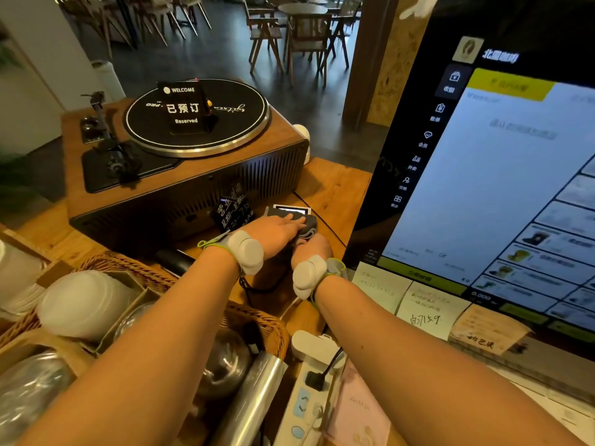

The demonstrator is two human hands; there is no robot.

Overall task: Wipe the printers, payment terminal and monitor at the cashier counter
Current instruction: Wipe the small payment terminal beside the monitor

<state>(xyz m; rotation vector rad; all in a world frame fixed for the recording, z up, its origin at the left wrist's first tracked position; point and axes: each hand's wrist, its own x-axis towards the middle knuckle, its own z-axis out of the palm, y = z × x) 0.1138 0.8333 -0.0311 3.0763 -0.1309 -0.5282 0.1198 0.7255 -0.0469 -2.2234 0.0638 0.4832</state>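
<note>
A small payment terminal (294, 210) with a lit screen lies on the wooden counter between the record player and the monitor. A dark grey cloth (307, 224) covers most of it. My left hand (277, 231) lies flat on the cloth, fingers stretched over the terminal. My right hand (314, 247) sits just right of it at the terminal's near edge, fingers curled under and partly hidden; it seems to grip the terminal. The big cashier monitor (502, 175) stands on the right, its screen on. No printer is in view.
A wooden record player (180, 162) with a black "Reserved" sign (185, 107) stands behind the terminal. A wicker basket (135, 268) with lids and metal ware is at the near left. A white power strip (309, 391) and paper notes (428, 313) lie near the monitor's base.
</note>
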